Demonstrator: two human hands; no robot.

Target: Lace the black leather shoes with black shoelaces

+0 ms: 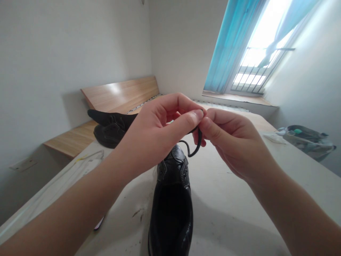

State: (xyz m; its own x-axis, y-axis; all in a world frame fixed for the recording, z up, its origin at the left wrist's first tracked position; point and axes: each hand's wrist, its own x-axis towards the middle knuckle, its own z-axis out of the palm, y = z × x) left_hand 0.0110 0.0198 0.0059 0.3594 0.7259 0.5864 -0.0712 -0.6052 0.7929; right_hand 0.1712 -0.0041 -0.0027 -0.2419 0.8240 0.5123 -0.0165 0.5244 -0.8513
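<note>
Black shoelace (pixel 196 146) pinched between thumb and fingertips of left hand (pixel 157 133) and right hand (pixel 229 142), loop hanging just below them over black leather shoe (pixel 170 202), lacing progress not determinable.

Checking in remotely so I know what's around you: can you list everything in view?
leather shoe: 1, black, on the pale table below the hands
shoelace: 1, black, pinched between both hands
table: 1, off-white, under the shoe
footwear: apparently 2, black, at the table's far end
wooden boards: 2, light brown, along the far left wall
white cloth: 1, white, along the table's left side
curtain: 1, blue, at the window
window grille: 1, dark metal, across the window
bag: 1, grey, far right
left hand: 1, pinching the lace
right hand: 1, pinching the lace
</note>
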